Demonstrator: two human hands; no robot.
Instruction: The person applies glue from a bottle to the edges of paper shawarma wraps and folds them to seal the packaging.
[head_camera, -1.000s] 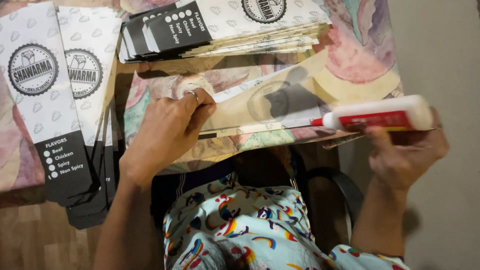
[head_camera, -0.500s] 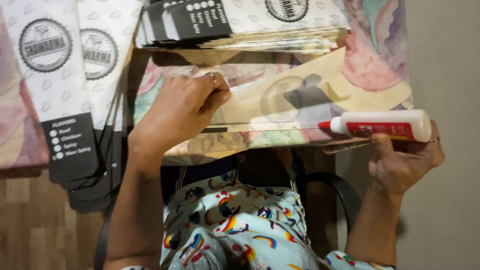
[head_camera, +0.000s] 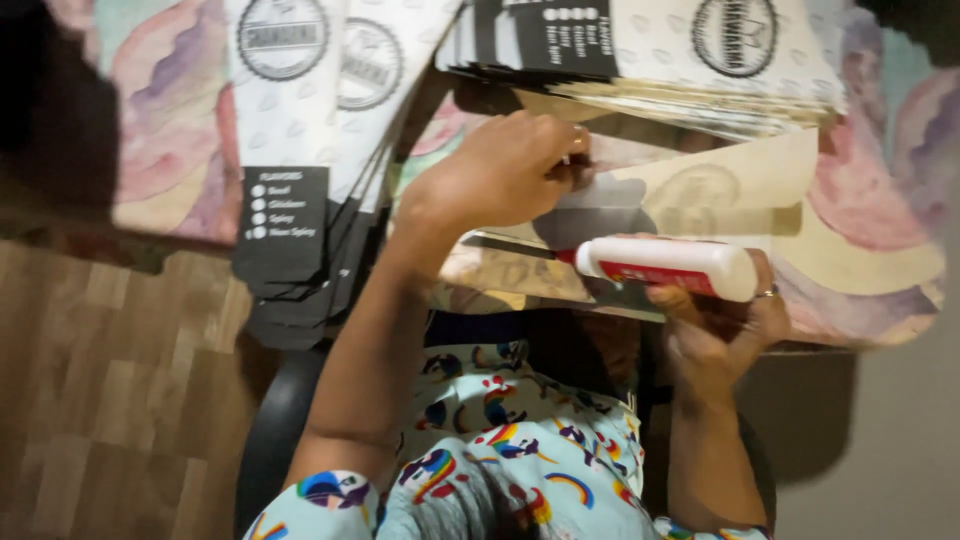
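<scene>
My left hand (head_camera: 500, 175) rests fingers-down on a brown paper sheet (head_camera: 720, 195) with a faint round print, pinching its upper edge. In my right hand (head_camera: 715, 325) lies a white glue bottle (head_camera: 665, 268) with a red label, held sideways. Its red nozzle points left at the sheet's near edge, just below my left wrist. The sheet lies on a table covered by a cloth (head_camera: 880, 260) with pink and purple swirls.
A stack of flat white paper bags with black ends (head_camera: 650, 60) lies behind the sheet. Another fanned stack (head_camera: 300, 150) hangs over the table's left front edge. Wooden floor (head_camera: 100, 400) shows at the left, a dark chair (head_camera: 275, 440) under me.
The view has swung left and closer. My right hand has brought the glue bottle leftward, nearer my left hand. My left hand has slid up to the sheet's far edge.
</scene>
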